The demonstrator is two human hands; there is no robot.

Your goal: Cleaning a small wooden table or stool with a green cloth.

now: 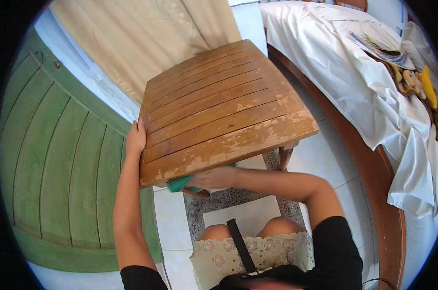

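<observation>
A small wooden table [219, 105] with a slatted top stands before me, its varnish worn off in patches along the near and right edges. My left hand [136, 139] rests against the table's left edge, fingers pointing away from me. Under the near edge, my right hand [213, 178] presses a green cloth [180, 184] to the table's front side; part of that hand is hidden by the tabletop. A turned table leg [285, 157] shows below the right corner.
On the left is a green plank door [63, 163]. A beige curtain [150, 40] hangs behind the table. To the right, a bed with a wooden frame [371, 170] carries a white satin sheet [335, 61] and several items. The floor has white tiles [172, 224] and a pebbled strip [237, 197].
</observation>
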